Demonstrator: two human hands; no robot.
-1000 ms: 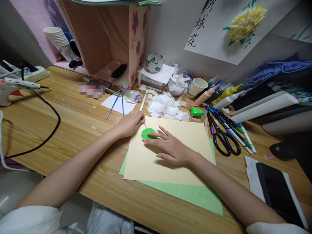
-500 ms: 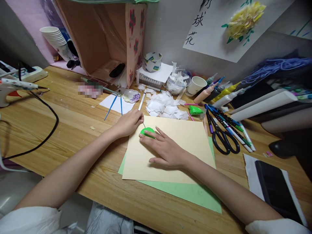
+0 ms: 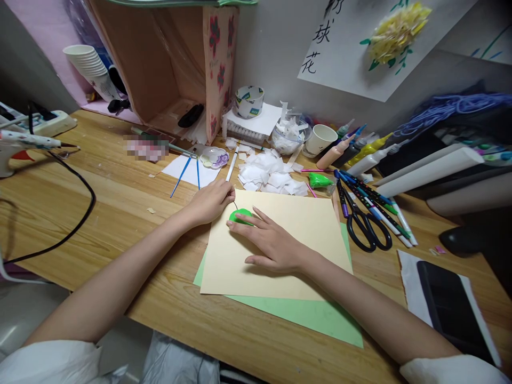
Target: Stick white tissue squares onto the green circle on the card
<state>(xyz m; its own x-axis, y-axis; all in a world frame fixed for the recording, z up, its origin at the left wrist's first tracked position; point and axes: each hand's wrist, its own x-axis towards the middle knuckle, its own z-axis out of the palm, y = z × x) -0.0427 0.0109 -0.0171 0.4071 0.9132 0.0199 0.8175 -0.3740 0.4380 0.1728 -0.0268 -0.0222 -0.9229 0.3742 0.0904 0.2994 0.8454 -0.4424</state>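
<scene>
1. At far left, a white glue gun with a red trigger (image 3: 30,141) lies near a looping black cord (image 3: 94,197) on the wooden table (image 3: 132,234).
2. Two slim blue paintbrushes (image 3: 181,177) rest partly on a small white paper sheet (image 3: 190,170).
3. The left hand (image 3: 212,202) has its fingers together, pinching a thin dark wire (image 3: 236,206) at the upper left edge of a cream rectangular paper sheet (image 3: 228,266).
4. The wire runs to a flat, rounded, bright green clay-like piece (image 3: 240,211), lying on the cream sheet near that corner.
5. A heap of torn white paper scraps (image 3: 268,173) sits just behind the sheet.
6. The right hand (image 3: 276,242) is palm down, fingers apart, two fingertips over the green piece and partly hiding it.
7. A pale green paper sheet (image 3: 308,317) shows beneath the cream one.
8. Black-handled scissors (image 3: 368,232) lie right of both sheets, beside several pens (image 3: 378,210).
</scene>
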